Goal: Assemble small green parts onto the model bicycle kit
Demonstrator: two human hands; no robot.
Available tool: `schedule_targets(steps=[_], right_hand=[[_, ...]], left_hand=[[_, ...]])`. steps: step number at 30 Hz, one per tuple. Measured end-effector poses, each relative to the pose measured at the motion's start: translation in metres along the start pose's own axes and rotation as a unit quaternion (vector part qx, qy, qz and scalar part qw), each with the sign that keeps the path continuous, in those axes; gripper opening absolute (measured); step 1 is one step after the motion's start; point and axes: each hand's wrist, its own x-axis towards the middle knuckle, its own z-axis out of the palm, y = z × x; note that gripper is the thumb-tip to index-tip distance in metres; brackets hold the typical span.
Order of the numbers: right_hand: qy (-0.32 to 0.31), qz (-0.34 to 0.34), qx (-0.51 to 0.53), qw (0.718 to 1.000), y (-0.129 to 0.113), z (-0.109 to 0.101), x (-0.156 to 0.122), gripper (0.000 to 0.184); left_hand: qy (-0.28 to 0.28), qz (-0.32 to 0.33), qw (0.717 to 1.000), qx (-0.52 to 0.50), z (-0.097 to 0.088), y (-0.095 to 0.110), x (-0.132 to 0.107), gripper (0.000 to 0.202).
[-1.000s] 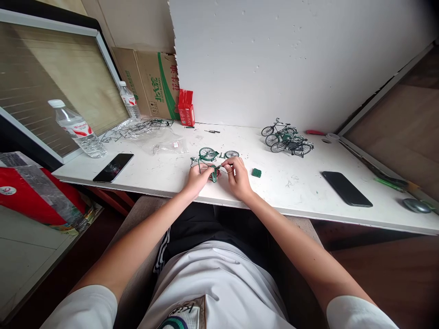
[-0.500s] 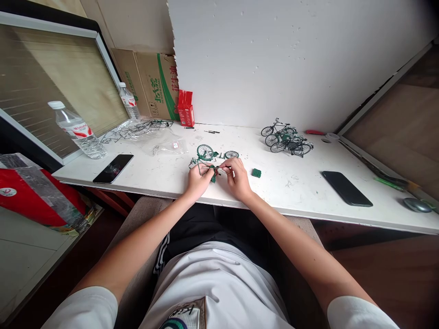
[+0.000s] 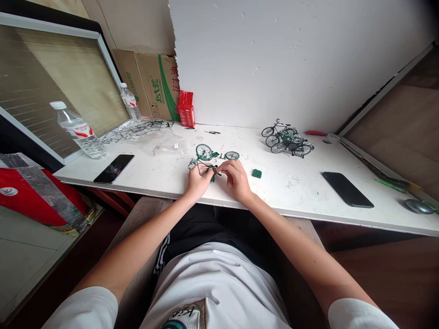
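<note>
White desk (image 3: 284,192), clear plastic bottle (image 3: 82,132) holding liquid. Your left hand (image 3: 199,179) pinches spindly green model bicycle (image 3: 213,172); right hand (image 3: 237,179): can't tell grip.

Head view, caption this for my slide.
Left hand holding green model bicycle parts, right hand at them, a spoked wheel beyond on the white table.
</note>
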Motion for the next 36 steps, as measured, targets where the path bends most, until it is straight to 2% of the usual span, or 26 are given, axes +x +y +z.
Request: schedule_targets(steps=[8,22,31,36], right_hand=[[-0.007,0.003,-0.012,1.0,0.002,0.001,-0.002,0.033],[0.025,-0.023,-0.055,0.998,-0.005,0.0,0.001,0.024],[0.049,0.001,-0.058,0.997,-0.009,-0.002,0.001,0.019],[0.051,0.01,-0.054,0.997,-0.004,-0.001,0.001,0.022]], left_hand=[[0.0,0.001,1.0,0.009,-0.001,-0.001,0.0,0.019],[0.001,0.021,1.0,0.004,-0.001,-0.008,0.002,0.019],[0.002,0.042,0.999,-0.006,-0.002,-0.011,0.004,0.019],[0.026,0.04,0.999,-0.012,-0.002,-0.013,0.005,0.022]])
